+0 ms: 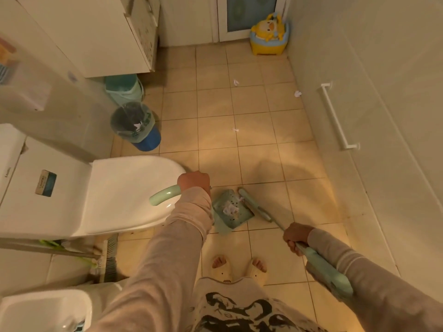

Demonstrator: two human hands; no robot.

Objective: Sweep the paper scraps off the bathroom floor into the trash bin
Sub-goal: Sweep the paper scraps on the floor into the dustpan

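Head view: the toilet cistern's label (45,183) is too blurred to read. The left hand (193,181) grips the dustpan handle (165,194); the right hand (296,238) grips the broom handle (321,267). Paper scraps (229,209) lie in the dustpan (230,212); others (297,93) dot the floor (215,140) near the trash bin (134,123)

The floor (215,109) was covered with beige square tiles under warm yellow light. A white toilet (115,192) with its lid closed stood at the left edge, and a white cabinet (96,37) hung above the far left corner. The right wall (383,92) carried a white rail (335,116). A door (249,15) with a frosted pane stood at the far end, a yellow duck potty (269,34) beside it.
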